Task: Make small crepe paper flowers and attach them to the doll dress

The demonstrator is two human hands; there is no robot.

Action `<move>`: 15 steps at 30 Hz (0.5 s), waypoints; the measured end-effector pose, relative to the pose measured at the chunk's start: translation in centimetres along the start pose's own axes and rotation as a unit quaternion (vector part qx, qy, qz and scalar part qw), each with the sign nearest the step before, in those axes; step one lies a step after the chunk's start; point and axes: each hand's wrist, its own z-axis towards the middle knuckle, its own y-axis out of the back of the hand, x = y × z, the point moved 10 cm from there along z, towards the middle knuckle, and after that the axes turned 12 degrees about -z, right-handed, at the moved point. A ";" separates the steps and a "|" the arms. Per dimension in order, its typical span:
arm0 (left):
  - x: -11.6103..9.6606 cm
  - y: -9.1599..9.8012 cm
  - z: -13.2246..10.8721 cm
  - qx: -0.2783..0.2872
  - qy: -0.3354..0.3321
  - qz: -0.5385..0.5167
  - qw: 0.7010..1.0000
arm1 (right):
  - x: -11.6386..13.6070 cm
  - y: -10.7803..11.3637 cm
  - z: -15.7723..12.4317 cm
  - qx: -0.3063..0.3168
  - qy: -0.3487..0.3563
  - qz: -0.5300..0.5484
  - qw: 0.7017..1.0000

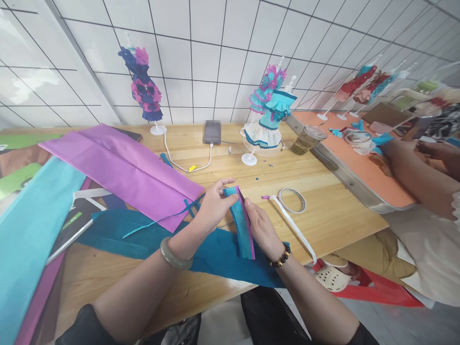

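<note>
Between my hands a folded teal-and-purple strip (243, 230) stands nearly upright over the table. My left hand (214, 203) pinches its upper end, the thumb lying across the front and a finger stretched out behind. At the strip's right edge, my right hand (261, 225) is closed, thumb up against the purple side. A narrow dark edge shows by that thumb; I cannot tell what it is. Beneath both hands lies a long dark teal sheet (215, 254). A thin teal strip (154, 222) trails off to the left of my left hand.
Purple sheet (118, 167) and light blue sheet (39, 196) cover the left side. Right of my hands are a tape roll (304, 202) and white ribbon (293, 225). Small dresses on stands (264, 115), a drink cup (308, 139) and a cabled device (212, 132) stand behind. Another person's arm (413, 167) is right.
</note>
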 end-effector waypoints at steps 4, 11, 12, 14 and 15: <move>0.1 0.0 0.0 0.003 0.001 -0.007 1.000 | 0.3 0.1 0.0 -0.001 0.004 0.005 1.000; 0.0 0.0 0.0 0.001 0.002 -0.008 1.000 | 0.2 0.1 0.0 -0.004 -0.004 0.009 1.000; 0.0 -0.1 0.0 0.003 0.002 -0.007 1.000 | 0.2 0.1 0.0 -0.005 -0.004 0.010 1.000; 0.0 -0.3 -0.1 0.008 0.001 -0.006 1.000 | 0.2 0.1 0.1 -0.005 -0.002 0.012 1.000; -0.1 -0.4 -0.1 0.011 0.000 -0.004 1.000 | 0.2 0.1 0.1 -0.004 -0.001 0.014 1.000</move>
